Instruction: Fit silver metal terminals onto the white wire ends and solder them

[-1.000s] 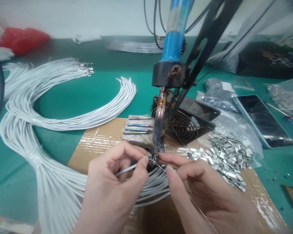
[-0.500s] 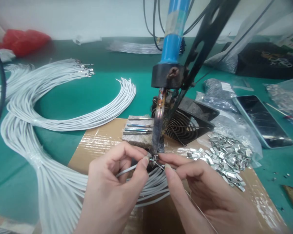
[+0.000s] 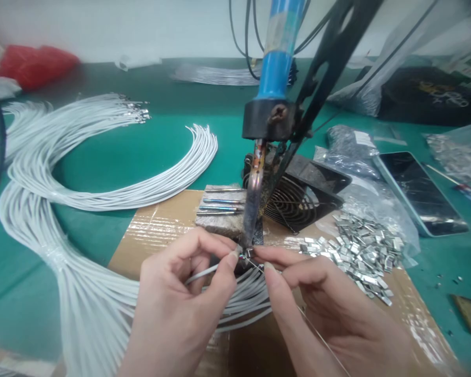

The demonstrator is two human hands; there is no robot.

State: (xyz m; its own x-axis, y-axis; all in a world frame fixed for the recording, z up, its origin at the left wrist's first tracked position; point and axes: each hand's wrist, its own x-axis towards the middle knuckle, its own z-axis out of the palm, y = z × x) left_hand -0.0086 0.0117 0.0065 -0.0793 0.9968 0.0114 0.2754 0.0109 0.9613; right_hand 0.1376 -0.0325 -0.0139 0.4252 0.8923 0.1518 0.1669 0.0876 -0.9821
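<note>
My left hand [image 3: 192, 293] pinches a white cable [image 3: 204, 273] close to its end, just below the tip of the blue-handled soldering iron [image 3: 275, 68]. Between the fingers of my right hand [image 3: 322, 303] runs a thin solder wire [image 3: 317, 335], its end at the cable tip. A small metal piece [image 3: 248, 253] sits at my right fingertip, under the iron's tip. The exact contact between cable, wire and metal piece is too small to tell. More white cables [image 3: 251, 298] lie beneath both hands.
Loose metal clips [image 3: 365, 251] lie on the cardboard [image 3: 157, 230] at right. A black fan [image 3: 298, 201] and a block with metal rods [image 3: 220, 220] stand behind the hands. Bundled white cables [image 3: 90, 277] spread at left; a phone [image 3: 424, 193] rests at right.
Both hands hold nearly the same pose at the iron's tip. The whole view has shifted very slightly.
</note>
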